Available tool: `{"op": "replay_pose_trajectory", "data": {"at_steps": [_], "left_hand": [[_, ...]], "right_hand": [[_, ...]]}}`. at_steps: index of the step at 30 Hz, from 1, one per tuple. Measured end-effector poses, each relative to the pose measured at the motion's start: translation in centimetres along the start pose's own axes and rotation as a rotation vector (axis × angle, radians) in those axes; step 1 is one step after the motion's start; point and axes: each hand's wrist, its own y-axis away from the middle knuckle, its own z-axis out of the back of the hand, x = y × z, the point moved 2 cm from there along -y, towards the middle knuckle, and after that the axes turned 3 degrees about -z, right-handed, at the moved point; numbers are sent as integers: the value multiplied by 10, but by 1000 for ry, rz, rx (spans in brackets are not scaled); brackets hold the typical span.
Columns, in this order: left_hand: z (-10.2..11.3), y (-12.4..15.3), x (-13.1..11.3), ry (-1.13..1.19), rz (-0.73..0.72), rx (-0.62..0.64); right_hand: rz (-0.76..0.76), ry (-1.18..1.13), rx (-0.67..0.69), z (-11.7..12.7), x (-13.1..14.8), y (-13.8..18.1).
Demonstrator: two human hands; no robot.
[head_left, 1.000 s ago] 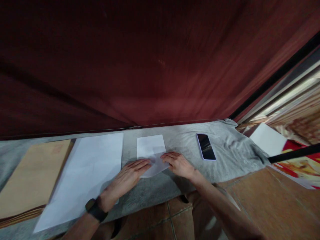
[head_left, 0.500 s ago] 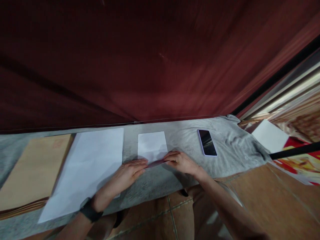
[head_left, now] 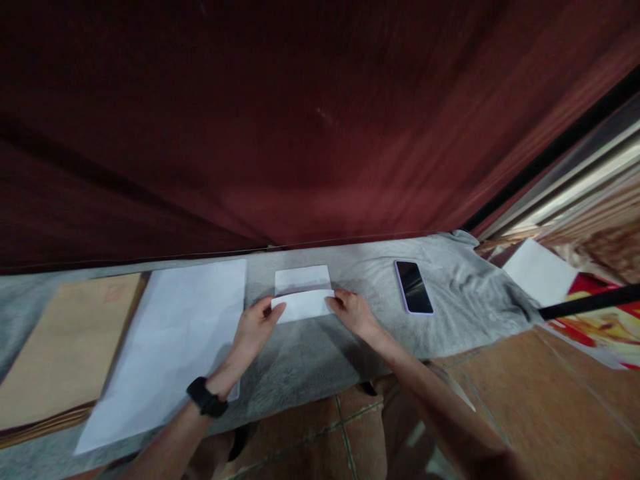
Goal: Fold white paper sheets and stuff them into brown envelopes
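A small white sheet of paper [head_left: 303, 306] lies on the grey cloth, its near part folded up and over toward the far part, which still shows flat behind the flap. My left hand [head_left: 259, 325] pinches the left end of the flap between thumb and fingers. At the right end, my right hand [head_left: 353, 310] grips the same flap, thumb on the near side. A dark watch [head_left: 206, 397] is on my left wrist. Left of the paper is a larger stack of white paper [head_left: 175, 340], partly under my left forearm.
Brown envelopes [head_left: 70, 347] are stacked at the far left. A phone [head_left: 414, 288] in a light purple case lies right of the paper on the grey cloth [head_left: 460, 313]. A dark red curtain [head_left: 310, 133] hangs behind. A red and yellow printed package [head_left: 600, 320] sits on the right.
The near edge of the small paper has been lifted and folded away from me. Both hands moved slightly forward with it, and now pinch the flap's ends.
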Motion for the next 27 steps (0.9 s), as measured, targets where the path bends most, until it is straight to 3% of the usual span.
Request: {"op": "replay_pose_trajectory", "data": {"at_steps": [3,8,20,27], "left_hand": [[-3,-4,-9,-286,-78,-53],[-10,-15,-12,-440,-50,-82],[-6,-26,5,-152,-26,-77],[-11,-31,8,-212,0,-114]], "right_hand": [[-85,202,48,3,12,-3],[-156,339,25,5,23,-9],[-236,319,-23,0,22,-28],[-261,295,-79,-5,20,-34]]}}
